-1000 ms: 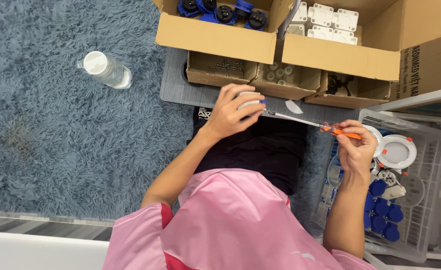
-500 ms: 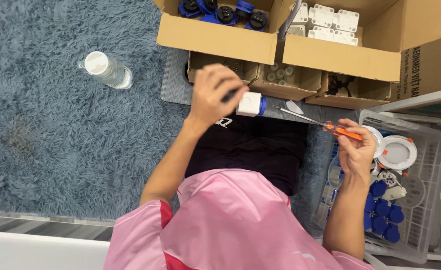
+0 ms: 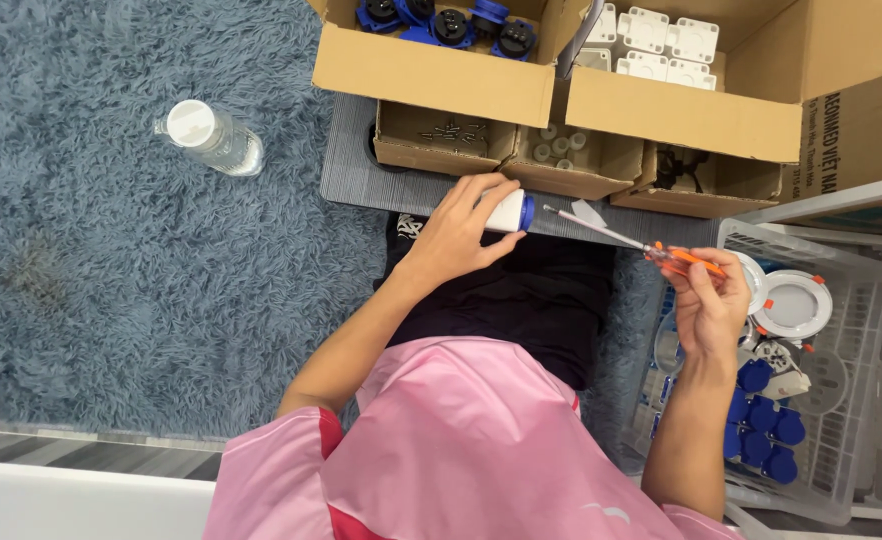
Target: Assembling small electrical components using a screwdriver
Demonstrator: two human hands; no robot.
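Holding a small white-and-blue plug part (image 3: 509, 211) in the left hand (image 3: 458, 232), the person keeps it over the lap, just near the grey mat (image 3: 351, 170) that carries the small cardboard boxes (image 3: 441, 140). The fingers are curled closed around the white body, with the blue end pointing right. The right hand (image 3: 706, 300) is closed on the orange handle of a slim screwdriver (image 3: 621, 238), whose tip points left at the part's blue end but stands slightly apart from it.

As a judgement, the step in hand looks like fastening or loosening something on the part: tool and part are lined up but not yet met. The next move would call for steadying the part and guiding the tip squarely into its end.

Far off, a large carton (image 3: 431, 70) holds blue and white fittings; a white basket (image 3: 861, 290) at the right holds more, and a water bottle (image 3: 211, 135) lies on the blue rug (image 3: 91, 280).
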